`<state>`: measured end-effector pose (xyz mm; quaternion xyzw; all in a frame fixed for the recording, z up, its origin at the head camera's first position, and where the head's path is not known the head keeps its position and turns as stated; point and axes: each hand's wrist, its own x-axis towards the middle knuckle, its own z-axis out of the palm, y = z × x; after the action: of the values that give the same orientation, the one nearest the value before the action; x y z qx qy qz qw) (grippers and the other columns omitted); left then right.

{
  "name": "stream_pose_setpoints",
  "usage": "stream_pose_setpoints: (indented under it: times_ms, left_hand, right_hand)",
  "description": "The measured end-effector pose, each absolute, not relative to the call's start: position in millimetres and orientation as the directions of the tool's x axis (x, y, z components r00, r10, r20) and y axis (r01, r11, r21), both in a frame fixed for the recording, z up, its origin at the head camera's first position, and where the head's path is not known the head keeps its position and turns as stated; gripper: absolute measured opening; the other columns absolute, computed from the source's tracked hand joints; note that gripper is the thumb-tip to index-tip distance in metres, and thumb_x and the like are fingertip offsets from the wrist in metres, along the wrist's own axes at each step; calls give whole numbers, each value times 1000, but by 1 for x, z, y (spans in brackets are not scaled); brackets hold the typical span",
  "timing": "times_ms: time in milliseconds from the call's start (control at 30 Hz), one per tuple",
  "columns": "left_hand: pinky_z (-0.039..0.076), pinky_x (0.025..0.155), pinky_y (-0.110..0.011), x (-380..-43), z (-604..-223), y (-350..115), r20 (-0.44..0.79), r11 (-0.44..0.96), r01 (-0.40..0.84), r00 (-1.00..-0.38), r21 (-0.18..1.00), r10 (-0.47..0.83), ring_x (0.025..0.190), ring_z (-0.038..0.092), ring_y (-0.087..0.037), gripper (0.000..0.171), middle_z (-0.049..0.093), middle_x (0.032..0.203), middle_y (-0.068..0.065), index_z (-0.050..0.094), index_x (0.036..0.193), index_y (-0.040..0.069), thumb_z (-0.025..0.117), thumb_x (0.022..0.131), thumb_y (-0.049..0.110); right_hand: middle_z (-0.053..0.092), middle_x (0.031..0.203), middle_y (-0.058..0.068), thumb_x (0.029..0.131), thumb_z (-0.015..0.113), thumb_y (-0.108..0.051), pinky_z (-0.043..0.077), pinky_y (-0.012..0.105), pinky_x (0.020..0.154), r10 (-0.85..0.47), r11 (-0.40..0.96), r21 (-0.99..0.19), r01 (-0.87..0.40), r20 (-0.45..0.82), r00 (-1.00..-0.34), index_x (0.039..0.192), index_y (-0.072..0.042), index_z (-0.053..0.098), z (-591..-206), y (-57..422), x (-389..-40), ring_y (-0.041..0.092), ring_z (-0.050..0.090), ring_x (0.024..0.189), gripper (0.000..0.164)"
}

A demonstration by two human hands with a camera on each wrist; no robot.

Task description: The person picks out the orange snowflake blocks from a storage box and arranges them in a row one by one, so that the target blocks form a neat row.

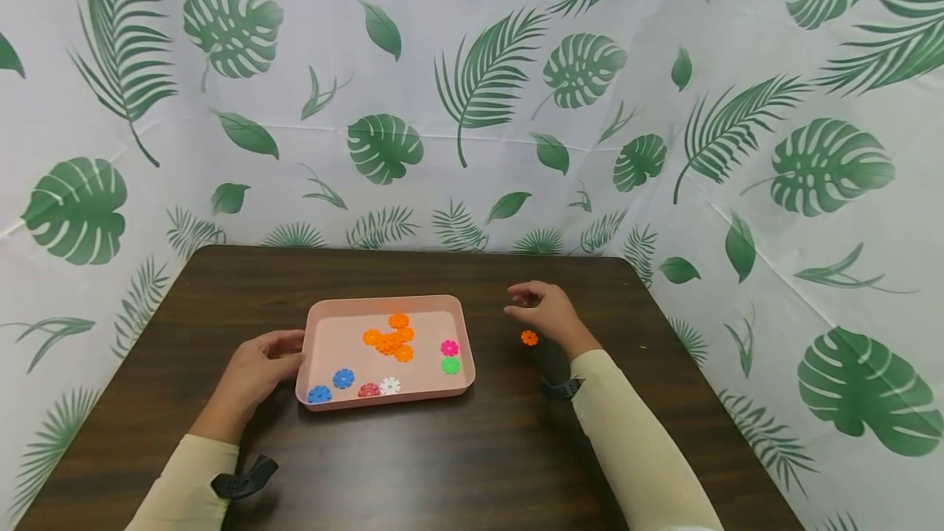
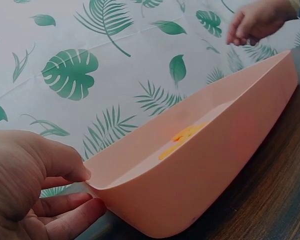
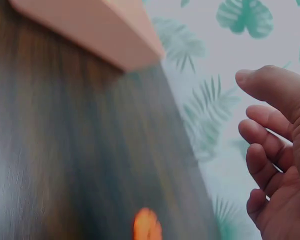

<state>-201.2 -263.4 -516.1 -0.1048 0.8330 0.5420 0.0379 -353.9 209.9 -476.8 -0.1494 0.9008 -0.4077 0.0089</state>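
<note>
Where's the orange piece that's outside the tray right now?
In the head view, the orange piece shows against the dark tabletop, right of the pink tray and just below the right hand.

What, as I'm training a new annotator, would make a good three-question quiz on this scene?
1. Count: how many blue discs lie in the tray?
2. True or false: the right grip is pinching the tray.
3. Multiple choice: what colour is the disc outside the tray, near the right grip? A white, B orange, C green.

Key: 1. Two. 2. False; the left grip pinches the tray's edge, while the right one holds nothing. 3. B.
</note>
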Motion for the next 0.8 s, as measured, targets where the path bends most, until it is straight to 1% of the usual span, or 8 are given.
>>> stream_pose_setpoints:
  times_ms: [200,333,367,467,533,600,667,800]
  left_hand:
    - [48,108,-58,-202,-517,-263,-181,379,-217,-975,899,-129,130,54,-43,60,56,144,-26,52,149,3,72,98,29]
    - [48,107,-58,-202,-519,-264,-179,379,-215,-976,900,-128,129,55,-43,60,56,144,-26,52,149,3,71,98,29]
    - [49,107,-57,-202,-519,-263,-176,381,-212,-976,900,-127,129,55,-43,59,56,144,-26,52,149,3,71,98,28]
    - [49,107,-57,-203,-519,-263,-171,382,-206,-977,901,-124,128,55,-43,59,56,144,-26,52,148,3,71,99,28]
    - [49,106,-57,-203,-519,-263,-169,387,-205,-978,899,-125,128,55,-43,59,57,143,-26,52,148,3,71,98,28]
    - [49,107,-58,-203,-519,-264,-173,389,-208,-977,897,-125,129,55,-43,59,56,144,-26,52,149,3,71,99,28]
    - [49,107,-58,-203,-519,-265,-175,391,-212,-976,895,-127,129,55,-43,59,56,144,-26,52,149,4,71,99,28]
    - [49,107,-58,-203,-519,-265,-181,389,-217,-975,895,-126,128,55,-43,59,57,143,-26,53,148,4,71,98,29]
  right_hand:
    - [72,106,0,85,87,-30,60,37,82,-342,595,-729,-338,151,-927,118,-18,77,-464,167,-355,22,65,97,37]
    - [71,104,0,85,87,-28,59,37,81,-400,585,-709,-393,169,-901,119,-12,77,-463,138,-357,21,64,96,40]
    - [72,105,2,85,87,-28,59,37,82,-414,585,-706,-400,164,-895,120,-10,77,-463,131,-357,23,64,97,41]
    - [71,105,2,86,86,-29,59,36,83,-457,593,-687,-421,144,-878,122,-8,76,-464,110,-356,23,62,95,43]
    - [70,104,1,87,85,-29,58,34,81,-479,601,-680,-419,113,-870,122,-8,76,-464,95,-352,23,61,95,42]
    - [68,101,-3,87,85,-30,57,30,77,-508,605,-669,-431,92,-856,122,-8,76,-465,81,-349,21,59,92,42]
    - [67,99,-3,86,86,-29,57,29,74,-534,602,-667,-439,72,-842,122,-8,76,-468,69,-345,21,58,91,42]
    - [66,98,-4,85,87,-27,55,26,74,-579,613,-641,-462,34,-814,119,-8,76,-479,51,-341,18,57,92,40]
